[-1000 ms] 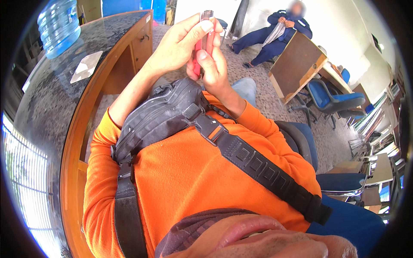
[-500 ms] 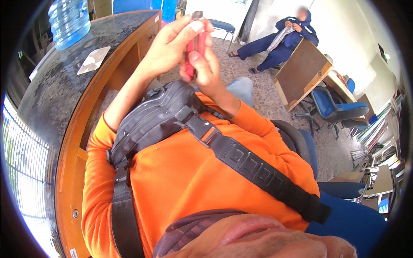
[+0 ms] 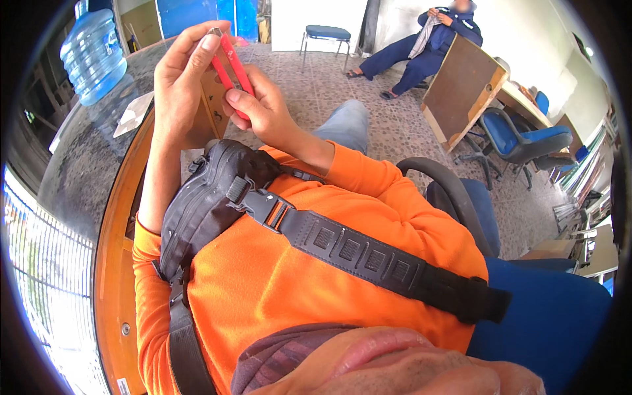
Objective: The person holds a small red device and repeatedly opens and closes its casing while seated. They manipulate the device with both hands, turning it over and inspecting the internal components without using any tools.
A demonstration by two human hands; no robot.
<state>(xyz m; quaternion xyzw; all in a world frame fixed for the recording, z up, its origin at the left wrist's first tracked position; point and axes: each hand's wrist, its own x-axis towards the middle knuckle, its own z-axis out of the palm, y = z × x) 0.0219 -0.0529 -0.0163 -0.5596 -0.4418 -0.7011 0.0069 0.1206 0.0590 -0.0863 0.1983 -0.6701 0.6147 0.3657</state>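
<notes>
Starting at fingertips: pinching metal head (image 3: pixel 216 31) of a red-handled tool (image 3: pixel 233 60) between thumb and fingers of left hand (image 3: pixel 179 79), upper left of frame. Clamping lower ends of both handles in right hand (image 3: pixel 270 113), just right of and below the left, thumb pressed on the near side, fingers curled behind. Can't tell exact placement of the hidden fingertips, nor exact tool type. Holding tool tilted, head toward upper left, handles running down to the right, narrow gap between.

Below hands, left of centre: wearing black bag (image 3: pixel 214 197) on wide black strap (image 3: pixel 378 260), across orange sweater (image 3: pixel 309 296).

Left of frame: beside a wooden desk (image 3: pixel 110 289) with dark top (image 3: pixel 72 171). On it, upper left: pale sheet (image 3: pixel 133 114), blue water jug (image 3: pixel 94 56) farther back.

Upper centre: on speckled floor (image 3: pixel 395 148), blue-seated stool (image 3: pixel 328 31).

Upper right: seated person (image 3: pixel 421 59) in dark blue, pale cloth (image 3: pixel 423 36) in hands. Nearby: brown panel (image 3: pixel 461 95), blue swivel chair (image 3: pixel 530 145).

Lower left: bright barred window (image 3: pixel 49 283).
</notes>
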